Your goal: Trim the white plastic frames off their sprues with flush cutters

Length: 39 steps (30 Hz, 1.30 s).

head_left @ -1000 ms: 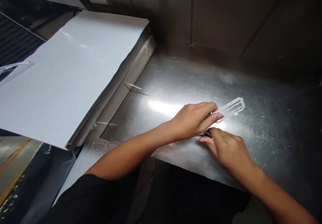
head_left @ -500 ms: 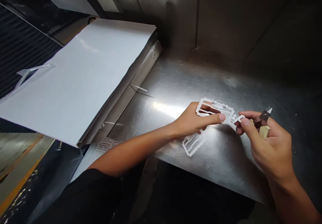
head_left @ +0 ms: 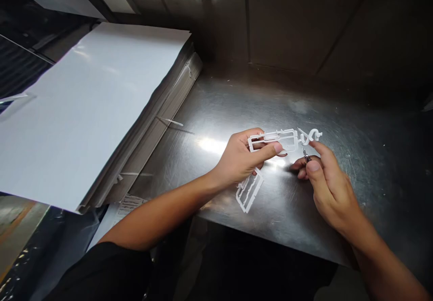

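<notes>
My left hand point(head_left: 241, 157) is closed round a white plastic moulded frame point(head_left: 274, 139), held a little above the steel table point(head_left: 355, 188). Part of the frame hangs down below the hand towards the table's front edge. At the frame's right end a small curled plastic piece point(head_left: 313, 135) sticks out. My right hand point(head_left: 326, 184) is closed on a small cutter point(head_left: 306, 156), whose dark tip shows between thumb and forefinger, just under that curled piece. The forefinger touches the piece.
A tall stack of white sheets point(head_left: 84, 107) lies on the left, overhanging the table's front. A thin white plastic strip point(head_left: 171, 121) lies beside the stack. Dark metal walls point(head_left: 304, 21) close the back. More white moulded parts point(head_left: 130, 204) lie below the stack's edge.
The frame was lifted off the table and turned. My right hand rose with the cutter and now has its tip at the frame's right end.
</notes>
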Available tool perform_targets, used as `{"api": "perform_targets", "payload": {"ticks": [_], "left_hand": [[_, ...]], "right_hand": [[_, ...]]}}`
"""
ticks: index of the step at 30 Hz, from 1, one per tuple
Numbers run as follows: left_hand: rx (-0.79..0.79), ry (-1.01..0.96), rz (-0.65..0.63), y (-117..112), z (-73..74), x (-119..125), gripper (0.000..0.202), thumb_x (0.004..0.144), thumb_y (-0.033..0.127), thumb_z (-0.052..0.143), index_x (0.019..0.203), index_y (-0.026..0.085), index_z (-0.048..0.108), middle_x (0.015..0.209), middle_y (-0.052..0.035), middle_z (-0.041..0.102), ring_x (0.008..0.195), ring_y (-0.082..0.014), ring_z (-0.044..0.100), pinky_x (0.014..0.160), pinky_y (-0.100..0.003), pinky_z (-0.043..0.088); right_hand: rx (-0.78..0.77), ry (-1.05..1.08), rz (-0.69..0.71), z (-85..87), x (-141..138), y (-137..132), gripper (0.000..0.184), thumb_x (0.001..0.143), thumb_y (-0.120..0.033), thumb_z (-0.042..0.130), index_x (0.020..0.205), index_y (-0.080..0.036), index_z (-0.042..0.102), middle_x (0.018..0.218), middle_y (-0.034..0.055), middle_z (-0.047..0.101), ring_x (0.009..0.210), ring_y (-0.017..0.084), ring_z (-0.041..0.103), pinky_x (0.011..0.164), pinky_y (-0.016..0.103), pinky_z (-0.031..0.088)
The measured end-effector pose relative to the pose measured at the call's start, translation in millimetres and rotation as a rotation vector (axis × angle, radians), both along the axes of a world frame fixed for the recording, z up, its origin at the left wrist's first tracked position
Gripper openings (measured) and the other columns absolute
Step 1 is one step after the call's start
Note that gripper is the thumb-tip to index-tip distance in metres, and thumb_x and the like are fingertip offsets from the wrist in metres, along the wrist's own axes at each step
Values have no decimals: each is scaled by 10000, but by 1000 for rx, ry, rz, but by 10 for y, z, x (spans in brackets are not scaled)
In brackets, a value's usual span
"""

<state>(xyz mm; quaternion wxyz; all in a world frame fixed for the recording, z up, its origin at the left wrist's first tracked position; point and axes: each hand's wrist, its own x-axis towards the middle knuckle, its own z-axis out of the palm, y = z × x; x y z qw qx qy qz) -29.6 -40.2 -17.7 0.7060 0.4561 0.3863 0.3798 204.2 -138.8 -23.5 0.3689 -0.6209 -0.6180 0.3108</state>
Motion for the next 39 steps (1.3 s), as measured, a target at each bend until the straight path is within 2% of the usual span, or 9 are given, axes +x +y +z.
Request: {"api": "perform_targets", "payload": {"ticks": [8,12,18,22,28,31,36,39], "left_hand": [[5,-22,-37,-65,25,49,499,799,420,1103,794,190,659,657,35,651,494,-64,439,430,-203,322],[8,-25,-31,-63,37,59,515,794,417,1102,793,193,637,716,11,714,509,-65,441,445,-208,314],[2,7,-54,-80,1,42,458,817,400,1084,833,178,684,786,-34,778,549,-75,448,479,-211,313],[2,-20,-60,-85,-12,36,429,828,351,1077,840,172,687,822,-45,800,558,-73,449,495,-207,324],[31,56,-39,-87,15,40,495,825,461,1075,812,175,672,774,-30,755,576,-80,455,531,-218,320],[32,61,-41,-87,10,40,494,824,462,1076,808,173,676,769,-29,752,574,-78,449,532,-220,317],[13,12,-55,-92,-9,51,437,830,385,1076,823,163,700,857,-59,823,573,-71,468,528,-209,330],[11,12,-64,-100,-9,60,388,834,353,1072,849,154,739,846,-55,823,581,-70,483,523,-197,311]], "right_hand": [[-10,16,19,41,-39,24,674,1276,-712,500,1757,-245,432,1152,70,812,911,270,786,817,406,634],[-2,8,17,39,-42,32,694,1275,-721,499,1767,-236,439,1122,56,809,889,258,783,803,389,634],[-11,1,-9,45,-49,23,762,1263,-746,513,1812,-230,403,1081,56,800,928,269,794,892,402,663],[14,-12,-14,52,-65,27,776,1264,-753,500,1810,-209,409,1049,57,798,879,261,795,780,370,663],[43,-88,10,33,-35,2,880,1285,-705,472,1919,-193,142,969,55,787,848,277,814,655,353,683],[44,-141,29,35,-19,-5,886,1299,-666,458,1926,-180,63,940,48,784,821,265,813,606,310,670],[97,-191,55,36,-34,3,862,1318,-628,432,1915,-132,56,926,28,779,652,198,743,502,233,582],[136,-264,41,29,-48,3,858,1319,-624,430,1901,-87,100,833,-1,734,615,197,734,499,238,564]]}}
